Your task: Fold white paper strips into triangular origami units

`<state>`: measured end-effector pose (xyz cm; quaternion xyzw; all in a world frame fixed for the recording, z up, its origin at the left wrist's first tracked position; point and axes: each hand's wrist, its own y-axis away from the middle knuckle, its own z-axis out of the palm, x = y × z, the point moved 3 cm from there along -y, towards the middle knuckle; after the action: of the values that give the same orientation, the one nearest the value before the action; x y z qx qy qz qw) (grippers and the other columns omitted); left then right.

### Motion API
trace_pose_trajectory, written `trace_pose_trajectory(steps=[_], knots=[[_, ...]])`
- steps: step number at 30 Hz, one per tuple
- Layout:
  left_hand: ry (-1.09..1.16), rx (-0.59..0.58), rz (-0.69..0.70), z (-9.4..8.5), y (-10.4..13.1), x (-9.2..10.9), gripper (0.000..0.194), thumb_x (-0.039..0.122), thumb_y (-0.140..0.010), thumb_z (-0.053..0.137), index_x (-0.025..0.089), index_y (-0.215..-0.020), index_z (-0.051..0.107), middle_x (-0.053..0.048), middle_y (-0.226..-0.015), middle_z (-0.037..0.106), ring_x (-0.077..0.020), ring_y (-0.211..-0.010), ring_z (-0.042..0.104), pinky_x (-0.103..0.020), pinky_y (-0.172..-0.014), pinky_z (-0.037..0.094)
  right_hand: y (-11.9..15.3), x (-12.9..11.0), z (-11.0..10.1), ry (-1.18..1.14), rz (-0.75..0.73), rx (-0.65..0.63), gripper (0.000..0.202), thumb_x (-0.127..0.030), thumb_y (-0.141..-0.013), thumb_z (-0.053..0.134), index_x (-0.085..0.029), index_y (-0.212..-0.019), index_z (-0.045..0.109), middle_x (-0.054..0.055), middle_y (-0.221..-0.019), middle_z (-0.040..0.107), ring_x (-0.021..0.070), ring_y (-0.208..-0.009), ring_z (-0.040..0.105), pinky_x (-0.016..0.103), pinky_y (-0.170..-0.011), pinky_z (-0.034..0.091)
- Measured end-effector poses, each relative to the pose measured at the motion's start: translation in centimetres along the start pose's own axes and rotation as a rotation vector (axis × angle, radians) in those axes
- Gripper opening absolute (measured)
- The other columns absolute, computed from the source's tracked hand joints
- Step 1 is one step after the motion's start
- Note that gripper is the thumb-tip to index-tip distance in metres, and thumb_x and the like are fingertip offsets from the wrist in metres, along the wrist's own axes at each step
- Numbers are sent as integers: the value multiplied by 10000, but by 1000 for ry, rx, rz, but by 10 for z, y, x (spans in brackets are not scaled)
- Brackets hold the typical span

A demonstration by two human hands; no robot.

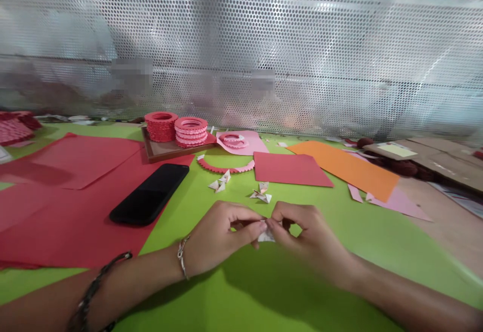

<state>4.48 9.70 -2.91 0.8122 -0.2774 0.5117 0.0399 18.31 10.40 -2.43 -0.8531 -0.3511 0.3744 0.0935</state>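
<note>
Between both hands, over the green table surface (181, 302), is a small white paper piece (266, 235). My left hand (222, 231) pinches its left side between thumb and fingers. My right hand (305, 231) pinches the right side, fingertips almost touching those of the left. The fingers hide much of the paper. Just beyond the hands lie small folded white paper pieces, one group (220, 182) at the left and another (261, 193) at the right. Behind them is a curved red and pink zigzag paper strip (226, 169).
A black phone (150, 195) lies on red sheets (90, 226) at the left. Stacked red and pink rings (161, 127) stand on a brown tray (154, 157). Red (290, 170) and orange (347, 167) sheets lie right of centre. A perforated metal panel (241, 45) spans the back.
</note>
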Motion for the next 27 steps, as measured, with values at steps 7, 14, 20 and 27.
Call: trace_pose_trajectory(steps=[7,14,20,27], knots=[[-55,5,70,-1,-2,2,275,196,-826,430,118,-655,630,9,-572,587,-78,-539,539,-160,-533,391,2,-1,0,29,-111,21,221,-139,-778,454,-162,-562,413,-47,-503,434,46,-439,356,152,-416,271],[-145,126,140,-7,0,9,286,166,-822,434,115,-607,615,8,-559,590,-82,-532,535,-166,-534,385,-2,-3,-6,-299,39,-46,50,-208,-827,411,-178,-787,403,-43,-576,450,70,-488,427,160,-420,350],[-129,242,157,-9,2,9,251,158,-809,461,127,-619,622,22,-537,592,-70,-512,520,-154,-530,375,-3,2,1,-472,152,-104,211,-304,-855,384,-158,-716,446,-16,-564,517,73,-476,509,181,-458,411],[-201,232,156,-8,2,13,329,167,-813,455,116,-501,547,31,-498,544,-53,-480,480,-141,-499,344,-2,0,-2,-445,158,-8,262,-292,-866,364,-159,-664,465,-46,-472,474,52,-382,445,153,-392,367]])
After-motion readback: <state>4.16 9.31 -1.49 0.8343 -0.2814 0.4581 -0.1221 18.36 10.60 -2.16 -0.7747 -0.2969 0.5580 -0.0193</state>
